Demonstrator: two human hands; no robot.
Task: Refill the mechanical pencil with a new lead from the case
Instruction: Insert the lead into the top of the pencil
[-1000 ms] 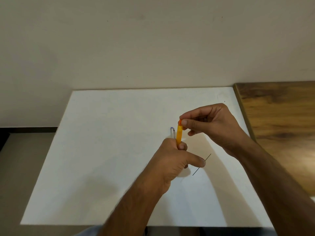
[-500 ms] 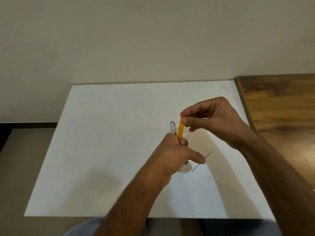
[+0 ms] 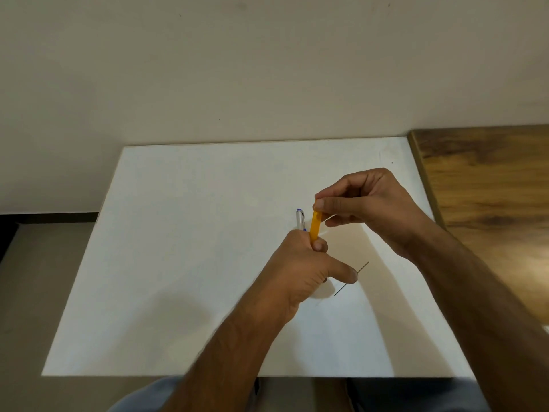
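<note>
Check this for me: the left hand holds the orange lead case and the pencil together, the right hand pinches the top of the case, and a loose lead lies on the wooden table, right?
Not quite. In the head view the loose lead lies on the white table, by the left hand's thumb, not on the wooden table. The rest holds: the left hand grips orange lead case and pencil; the right hand pinches the case's top.

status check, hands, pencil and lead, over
Left hand grips orange case and pencil. Right hand pinches case top. One lead on white table, by left thumb. Nothing in the way.
</note>
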